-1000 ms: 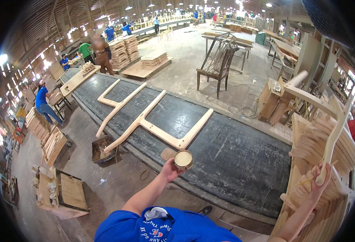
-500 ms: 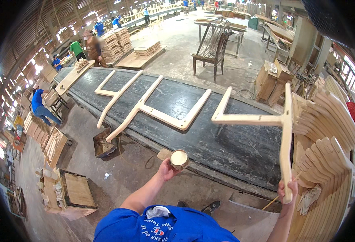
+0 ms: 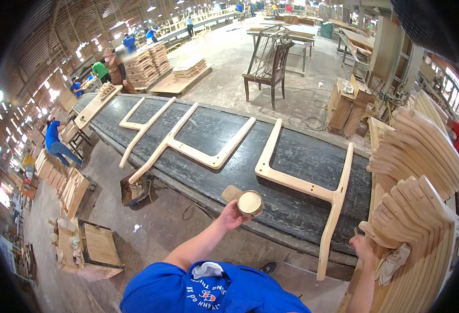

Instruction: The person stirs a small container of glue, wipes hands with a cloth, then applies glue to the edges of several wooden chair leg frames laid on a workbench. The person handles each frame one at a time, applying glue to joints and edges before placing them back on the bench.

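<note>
My left hand (image 3: 231, 215) is closed round a small round cup (image 3: 250, 203) filled with a pale cream substance. A flat brownish piece (image 3: 232, 194) sticks out beside the cup. Past the near edge of the black-topped table (image 3: 302, 208), my right hand (image 3: 364, 246) is curled beside a stack of curved wooden parts; a small dark tip shows at its fingers, too small to name. Left of that hand, a pale wooden chair-side frame (image 3: 302, 185) lies on the table, its long leg overhanging the near edge. Two similar frames (image 3: 193, 151) (image 3: 135, 125) lie further left.
Stacked curved wooden parts (image 3: 417, 208) fill the right side, with a whitish glove or cloth (image 3: 393, 265) on them. A dark tray (image 3: 135, 190) stands below the table's near edge. A wooden box (image 3: 100, 245) is at lower left, a dark chair (image 3: 266, 68) beyond the table.
My right hand has let go of the nearest frame's leg and moved up. That frame now lies lower and further left on the table. My left hand has carried the cup slightly right.
</note>
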Tool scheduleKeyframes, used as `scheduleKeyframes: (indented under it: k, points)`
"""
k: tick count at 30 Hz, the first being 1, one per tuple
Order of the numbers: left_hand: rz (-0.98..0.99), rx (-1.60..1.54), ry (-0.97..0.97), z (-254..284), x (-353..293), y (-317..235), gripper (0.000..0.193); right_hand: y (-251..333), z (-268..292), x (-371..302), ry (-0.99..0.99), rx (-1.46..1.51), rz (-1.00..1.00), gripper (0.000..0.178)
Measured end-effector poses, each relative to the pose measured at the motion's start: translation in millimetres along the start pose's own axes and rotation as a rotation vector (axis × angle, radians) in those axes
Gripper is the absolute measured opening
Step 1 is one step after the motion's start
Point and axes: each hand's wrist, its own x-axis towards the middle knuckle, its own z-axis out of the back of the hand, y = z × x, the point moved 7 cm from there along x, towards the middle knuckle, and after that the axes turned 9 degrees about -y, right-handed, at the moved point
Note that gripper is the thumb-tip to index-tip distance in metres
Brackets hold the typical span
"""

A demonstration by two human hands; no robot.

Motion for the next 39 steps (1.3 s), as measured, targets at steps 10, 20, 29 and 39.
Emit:
scheduleKeyframes:
  k: [10,20,29,39]
  points:
    - [-0.097,-0.015,-0.041,3,-9,13,0.046,150,88,51,-0.544,0.289,0.22,0.035]
    - [-0.104,-0.013,-0.143,51,-12,-15,0.043,227,-66,63,-0.167,1.176,0.107,0.006]
    - [-0.137,0.028,-0.219,65,43,-55,0.042,394,-170,83,-0.014,0.482,0.515,0.015]
    - [-0.029,0.003,-0.209,75,81,-96,0.041,352,-252,157,-0.082,0.922,-0.067,0.015]
